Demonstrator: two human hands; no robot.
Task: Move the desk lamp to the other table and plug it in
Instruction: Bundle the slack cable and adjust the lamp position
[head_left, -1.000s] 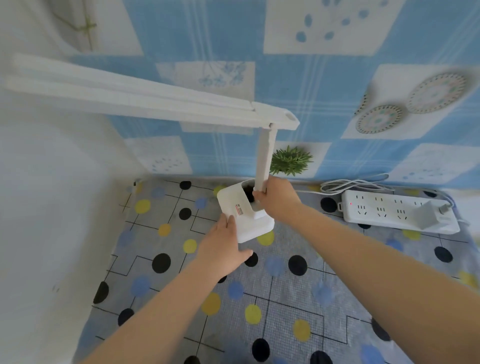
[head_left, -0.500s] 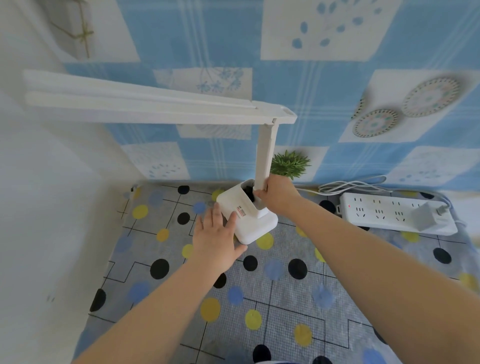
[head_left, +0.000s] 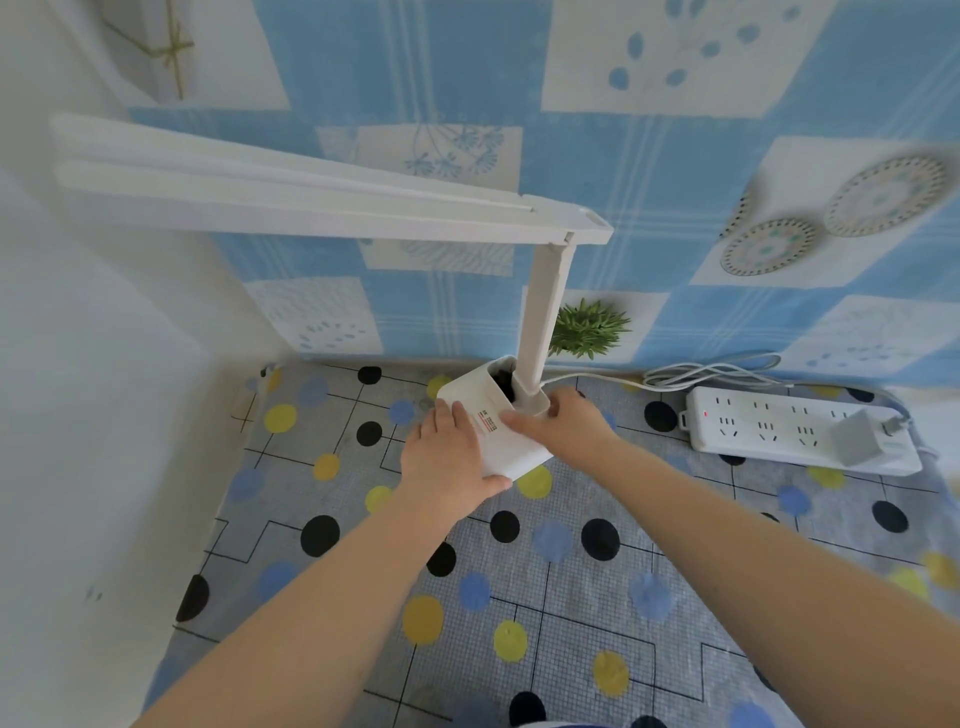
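Head view: desk lamp, near the desk's far-left corner, base tilted. My left hand presses flat-fingered on its left face; my right hand curls round the stem foot. Long head points left; power strip lies right, nearer my right grip.

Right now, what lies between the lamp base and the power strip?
In the head view, the right hand and the coiled white cord lie between the lamp base and the power strip, over bare patterned tablecloth.
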